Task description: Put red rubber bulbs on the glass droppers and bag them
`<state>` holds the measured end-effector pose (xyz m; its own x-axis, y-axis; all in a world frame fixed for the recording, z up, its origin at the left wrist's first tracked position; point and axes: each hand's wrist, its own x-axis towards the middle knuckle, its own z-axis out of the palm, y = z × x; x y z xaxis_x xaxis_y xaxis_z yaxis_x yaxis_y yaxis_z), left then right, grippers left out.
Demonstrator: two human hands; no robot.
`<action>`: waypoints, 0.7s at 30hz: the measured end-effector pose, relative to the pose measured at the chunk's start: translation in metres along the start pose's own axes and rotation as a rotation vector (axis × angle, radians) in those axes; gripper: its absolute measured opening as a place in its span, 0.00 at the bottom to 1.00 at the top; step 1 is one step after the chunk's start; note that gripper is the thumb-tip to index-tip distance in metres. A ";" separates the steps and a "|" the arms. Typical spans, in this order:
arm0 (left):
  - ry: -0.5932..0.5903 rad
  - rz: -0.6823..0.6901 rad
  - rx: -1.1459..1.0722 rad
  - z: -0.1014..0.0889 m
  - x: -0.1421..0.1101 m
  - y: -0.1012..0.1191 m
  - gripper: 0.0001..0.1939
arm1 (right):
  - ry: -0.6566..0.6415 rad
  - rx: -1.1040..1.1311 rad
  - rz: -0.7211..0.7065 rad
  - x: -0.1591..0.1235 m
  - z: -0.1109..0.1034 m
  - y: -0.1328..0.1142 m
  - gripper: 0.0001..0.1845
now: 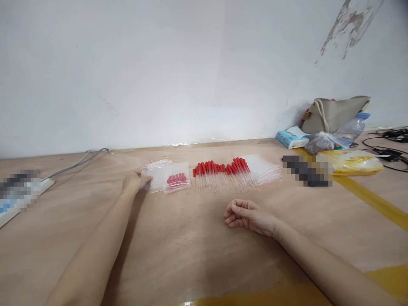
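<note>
My left hand [135,182] pinches the left edge of a clear zip-lock bag [154,177] on the table, thumb on top. Touching it on the right is a zip-lock bag with several red-bulbed droppers [177,178] in it. Further right lies a row of loose droppers [208,173] with red rubber bulbs and thin clear stems. A second group of droppers [242,172] lies slanted beside them. My right hand [245,216] rests in front of the droppers with its fingers curled in and the thumb against them; nothing shows in it.
A fanned stack of zip-lock bags [263,170] lies right of the droppers. Beyond are a blue tissue pack [291,138], a grey bag [338,112], a yellow pack [360,163] and black cables [393,151]. A power strip [28,197] sits far left; the wall [159,72] stands behind.
</note>
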<state>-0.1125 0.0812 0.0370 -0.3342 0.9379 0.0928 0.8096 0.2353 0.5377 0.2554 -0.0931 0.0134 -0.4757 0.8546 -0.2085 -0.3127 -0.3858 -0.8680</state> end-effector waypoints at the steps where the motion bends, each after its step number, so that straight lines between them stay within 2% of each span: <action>1: -0.005 -0.013 0.026 -0.001 -0.001 0.000 0.18 | -0.002 -0.003 0.001 0.000 0.000 0.000 0.11; 5: 0.037 -0.002 0.131 -0.014 -0.013 0.008 0.15 | -0.007 -0.011 -0.001 0.000 -0.002 0.001 0.11; 10: 0.281 0.075 0.227 -0.040 -0.045 0.028 0.18 | -0.014 -0.018 -0.005 -0.001 -0.002 0.000 0.12; 12: 0.369 0.205 0.281 -0.039 -0.071 0.032 0.17 | -0.010 -0.017 -0.006 -0.001 -0.001 0.000 0.12; 13: 0.355 0.294 0.304 -0.035 -0.088 0.032 0.16 | -0.007 -0.017 -0.006 -0.001 0.000 0.000 0.12; 15: 0.143 0.541 0.307 -0.020 -0.126 0.029 0.15 | 0.004 -0.027 -0.015 -0.001 0.000 0.001 0.13; 18: -0.132 0.823 0.220 0.004 -0.178 0.023 0.14 | 0.069 -0.138 -0.067 0.001 -0.004 0.003 0.13; 21: -0.364 1.027 0.098 0.011 -0.202 0.022 0.16 | 0.237 -0.467 -0.161 0.007 -0.015 -0.001 0.13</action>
<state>-0.0215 -0.1002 0.0211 0.6722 0.7136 0.1972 0.6607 -0.6984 0.2751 0.2649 -0.0813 0.0060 -0.2368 0.9659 -0.1051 0.0575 -0.0941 -0.9939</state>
